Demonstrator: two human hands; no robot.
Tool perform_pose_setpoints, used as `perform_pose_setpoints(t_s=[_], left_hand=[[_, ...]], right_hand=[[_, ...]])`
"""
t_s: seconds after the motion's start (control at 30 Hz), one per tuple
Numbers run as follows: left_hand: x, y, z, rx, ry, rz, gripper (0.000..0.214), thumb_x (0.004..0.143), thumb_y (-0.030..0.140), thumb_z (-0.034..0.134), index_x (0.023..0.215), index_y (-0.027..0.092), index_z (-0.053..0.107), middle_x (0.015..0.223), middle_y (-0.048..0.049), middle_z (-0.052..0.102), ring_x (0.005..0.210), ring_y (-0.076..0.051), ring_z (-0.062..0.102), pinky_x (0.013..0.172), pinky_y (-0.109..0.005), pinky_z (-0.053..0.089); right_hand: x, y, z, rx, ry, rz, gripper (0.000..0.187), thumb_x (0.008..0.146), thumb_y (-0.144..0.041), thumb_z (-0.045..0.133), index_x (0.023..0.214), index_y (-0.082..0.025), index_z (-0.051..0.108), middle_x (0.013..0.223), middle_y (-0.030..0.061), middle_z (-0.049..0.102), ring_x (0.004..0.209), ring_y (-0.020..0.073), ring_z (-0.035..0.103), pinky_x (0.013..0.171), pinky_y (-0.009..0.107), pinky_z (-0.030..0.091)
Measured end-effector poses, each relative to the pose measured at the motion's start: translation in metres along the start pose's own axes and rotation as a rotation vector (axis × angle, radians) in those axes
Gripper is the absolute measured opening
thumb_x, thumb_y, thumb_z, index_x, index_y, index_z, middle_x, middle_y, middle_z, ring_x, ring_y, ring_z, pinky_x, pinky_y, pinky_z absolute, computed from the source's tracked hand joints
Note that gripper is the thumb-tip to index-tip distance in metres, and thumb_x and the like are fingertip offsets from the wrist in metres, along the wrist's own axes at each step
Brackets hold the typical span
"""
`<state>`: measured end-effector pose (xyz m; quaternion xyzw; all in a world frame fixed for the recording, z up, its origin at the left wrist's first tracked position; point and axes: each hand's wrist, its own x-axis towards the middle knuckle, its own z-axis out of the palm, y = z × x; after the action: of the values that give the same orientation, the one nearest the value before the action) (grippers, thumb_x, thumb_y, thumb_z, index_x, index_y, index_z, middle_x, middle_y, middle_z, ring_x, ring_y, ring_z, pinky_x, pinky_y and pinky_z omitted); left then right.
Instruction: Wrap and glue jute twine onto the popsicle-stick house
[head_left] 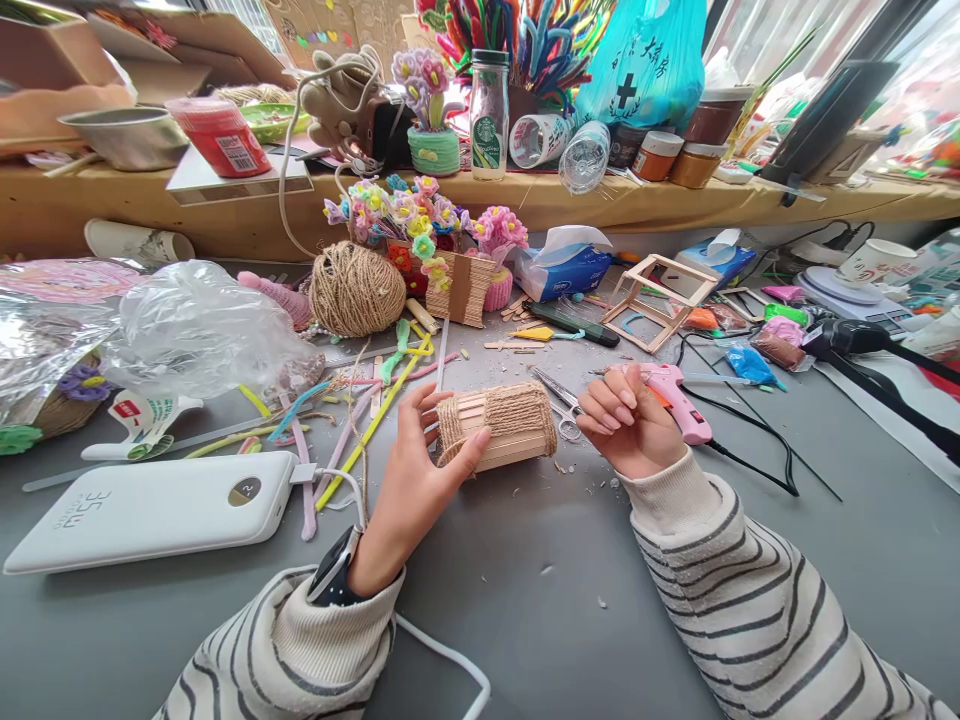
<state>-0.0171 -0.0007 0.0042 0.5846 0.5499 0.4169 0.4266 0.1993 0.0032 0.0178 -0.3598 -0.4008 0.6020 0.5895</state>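
Observation:
A small cylinder of wooden sticks wrapped with jute twine (501,424) lies on its side on the grey table. My left hand (417,478) grips its left end, thumb on the front and fingers curled behind. My right hand (628,420) rests just right of the cylinder with its fingers curled in; whether it pinches the twine I cannot tell. A big ball of jute twine (355,290) sits behind, and a strand runs from it toward the cylinder. Scissors (562,402) lie right behind the cylinder. A pink glue gun (676,396) lies behind my right hand.
A white power bank (150,508) with its cable lies at the left, beside crumpled clear plastic (196,328). Pipe cleaners (375,400), craft flowers (420,222), a tissue pack (561,268) and a stick frame (654,298) crowd the back. A cluttered shelf (525,196) runs behind.

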Motion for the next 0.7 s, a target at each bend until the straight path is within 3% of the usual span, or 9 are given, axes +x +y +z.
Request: perform_pose_setpoints(t_s=[0.17, 0.27, 0.33, 0.4, 0.47, 0.57, 0.7], left_hand=[[-0.001, -0.001, -0.001, 0.003, 0.007, 0.006, 0.065, 0.068, 0.045, 0.065, 0.121, 0.023, 0.034, 0.122, -0.0104, 0.048, 0.108, -0.026, 0.055, 0.091, -0.044, 0.047], [0.0, -0.002, -0.001, 0.001, 0.008, -0.001, 0.066, 0.067, 0.046, 0.065, 0.121, 0.024, 0.033, 0.123, -0.0104, 0.047, 0.109, -0.026, 0.055, 0.091, -0.043, 0.047], [0.0, -0.002, -0.001, 0.004, 0.011, 0.0, 0.067, 0.067, 0.046, 0.065, 0.121, 0.023, 0.033, 0.123, -0.0105, 0.047, 0.109, -0.026, 0.055, 0.091, -0.043, 0.047], [0.0, -0.001, -0.001, 0.006, 0.011, 0.009, 0.067, 0.067, 0.046, 0.065, 0.121, 0.023, 0.034, 0.123, -0.0105, 0.047, 0.108, -0.025, 0.055, 0.09, -0.043, 0.047], [-0.001, -0.001, -0.001, 0.011, 0.005, 0.016, 0.066, 0.068, 0.046, 0.065, 0.121, 0.023, 0.033, 0.123, -0.0104, 0.047, 0.107, -0.025, 0.055, 0.09, -0.044, 0.047], [-0.001, -0.001, 0.0, 0.022, 0.003, 0.017, 0.066, 0.069, 0.047, 0.064, 0.122, 0.023, 0.033, 0.123, -0.0103, 0.047, 0.108, -0.025, 0.054, 0.091, -0.045, 0.046], [-0.001, 0.0, 0.0, 0.027, 0.016, 0.018, 0.067, 0.067, 0.046, 0.065, 0.122, 0.022, 0.034, 0.122, -0.0106, 0.047, 0.107, -0.025, 0.055, 0.09, -0.044, 0.047]], right_hand=[[0.001, -0.001, -0.001, 0.012, 0.028, -0.056, 0.066, 0.079, -0.061, 0.048, 0.046, -0.018, 0.009, 0.044, -0.0051, 0.011, 0.042, 0.01, 0.016, 0.039, 0.024, 0.021], [0.0, -0.003, -0.003, -0.087, 0.048, -0.089, 0.066, 0.078, -0.065, 0.044, 0.039, -0.02, 0.014, 0.041, -0.0036, 0.018, 0.042, 0.0106, 0.025, 0.04, 0.025, 0.025], [-0.003, -0.003, -0.005, -0.322, 0.133, -0.15, 0.058, 0.078, -0.061, 0.048, 0.04, -0.022, 0.028, 0.042, -0.0027, 0.03, 0.042, 0.0107, 0.03, 0.041, 0.026, 0.026], [-0.007, -0.001, -0.008, -0.689, 0.242, -0.264, 0.042, 0.076, -0.051, 0.056, 0.049, -0.022, 0.044, 0.044, -0.0029, 0.04, 0.042, 0.0101, 0.033, 0.043, 0.027, 0.027], [-0.008, 0.002, -0.013, -1.058, 0.268, -0.336, 0.026, 0.073, -0.04, 0.062, 0.057, -0.021, 0.053, 0.044, -0.0037, 0.043, 0.041, 0.01, 0.036, 0.047, 0.027, 0.029], [-0.007, 0.006, -0.02, -1.422, 0.188, -0.213, 0.016, 0.069, -0.034, 0.063, 0.062, -0.021, 0.058, 0.041, -0.0034, 0.044, 0.041, 0.0127, 0.043, 0.049, 0.028, 0.029], [-0.006, 0.009, -0.025, -1.633, 0.12, -0.018, 0.016, 0.067, -0.037, 0.064, 0.065, -0.022, 0.058, 0.045, -0.0004, 0.052, 0.046, 0.0178, 0.05, 0.048, 0.027, 0.026]])
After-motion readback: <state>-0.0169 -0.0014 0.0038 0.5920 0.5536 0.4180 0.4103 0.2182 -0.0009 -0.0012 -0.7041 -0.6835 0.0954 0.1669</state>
